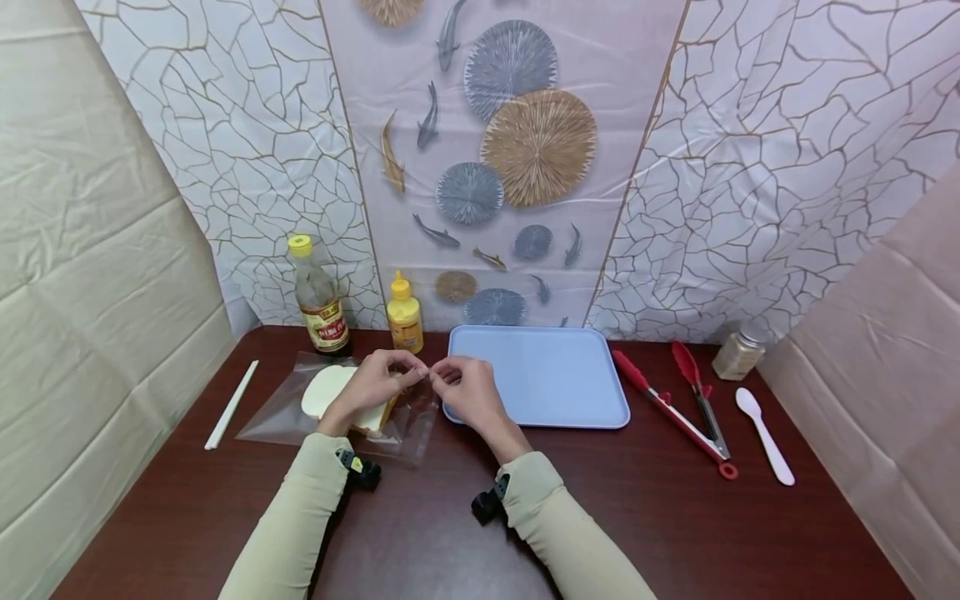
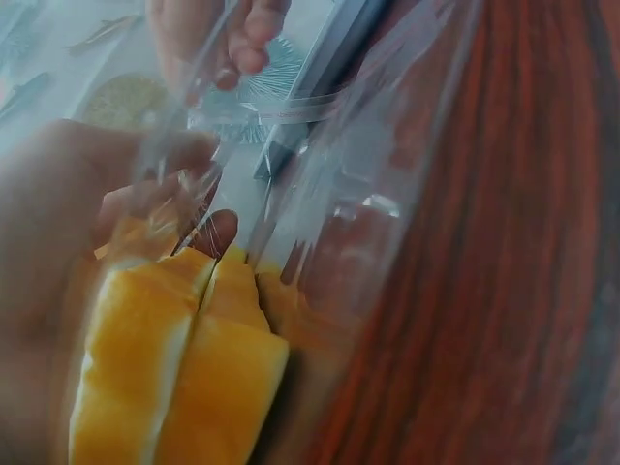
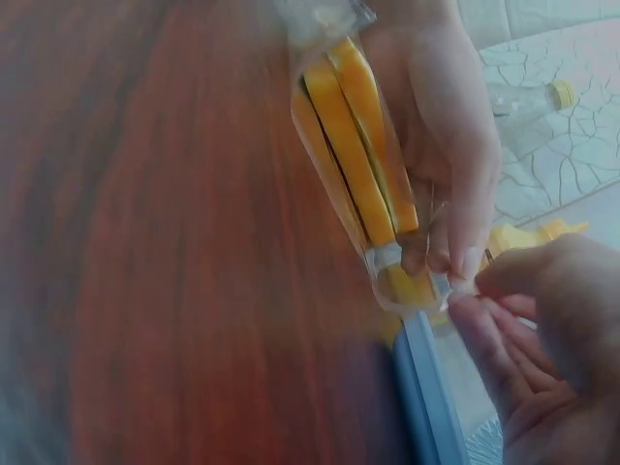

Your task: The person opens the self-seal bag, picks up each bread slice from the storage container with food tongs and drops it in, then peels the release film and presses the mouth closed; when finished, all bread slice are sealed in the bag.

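A clear plastic bag [image 1: 285, 412] with slices of bread [image 1: 324, 390] in it lies on the dark wooden table, left of the middle. My left hand [image 1: 375, 385] rests over the bread and pinches the bag's open edge. My right hand [image 1: 463, 390] pinches the same edge from the other side, the fingertips of both hands meeting at the bag's mouth [image 1: 429, 373]. In the left wrist view the bread slices [image 2: 184, 368] show through the clear film [image 2: 320, 174]. The right wrist view shows the slices [image 3: 354, 145] on edge, with the left hand's fingers [image 3: 441, 184] around them.
A light blue tray [image 1: 540, 375] lies right behind my right hand. A sauce bottle [image 1: 318, 308] and a yellow squeeze bottle [image 1: 405, 315] stand at the back. Red tongs [image 1: 678, 404], a white spoon [image 1: 763, 435] and a small jar [image 1: 738, 354] are to the right. A white stick [image 1: 232, 404] lies at the left.
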Tool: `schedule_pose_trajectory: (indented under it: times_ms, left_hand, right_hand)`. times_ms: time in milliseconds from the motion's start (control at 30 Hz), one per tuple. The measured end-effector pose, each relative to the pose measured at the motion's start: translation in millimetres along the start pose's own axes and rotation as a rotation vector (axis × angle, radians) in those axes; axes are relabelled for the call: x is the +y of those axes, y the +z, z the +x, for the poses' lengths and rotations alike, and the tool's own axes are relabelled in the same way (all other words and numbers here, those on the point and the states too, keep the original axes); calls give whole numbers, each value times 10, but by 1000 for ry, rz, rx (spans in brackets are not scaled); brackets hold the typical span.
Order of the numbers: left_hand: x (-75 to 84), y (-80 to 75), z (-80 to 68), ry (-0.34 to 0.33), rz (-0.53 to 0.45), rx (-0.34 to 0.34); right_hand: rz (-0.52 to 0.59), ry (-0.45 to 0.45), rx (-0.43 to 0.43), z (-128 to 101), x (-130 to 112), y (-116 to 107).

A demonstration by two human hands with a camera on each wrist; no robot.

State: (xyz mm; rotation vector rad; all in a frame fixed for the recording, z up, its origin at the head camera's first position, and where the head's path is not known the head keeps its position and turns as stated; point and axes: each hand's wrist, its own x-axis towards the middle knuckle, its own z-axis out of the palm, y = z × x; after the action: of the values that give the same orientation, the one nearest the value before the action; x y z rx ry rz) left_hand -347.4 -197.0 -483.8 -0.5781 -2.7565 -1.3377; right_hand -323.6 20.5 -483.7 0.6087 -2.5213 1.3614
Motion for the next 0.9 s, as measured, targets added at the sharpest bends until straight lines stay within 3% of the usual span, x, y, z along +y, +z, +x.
schedule_pose_trajectory:
  times_ms: [400, 700, 900]
  left_hand:
    - [-32, -15, -26, 23, -10, -40]
    - [-39, -22, -38, 57, 1, -88]
    - [-63, -18, -32, 51, -15, -113]
  right_hand:
    - [-22, 54, -73, -28, -19, 31]
    - [-152, 40, -67, -27, -33, 13]
    - [-154, 62, -72, -20, -26, 17]
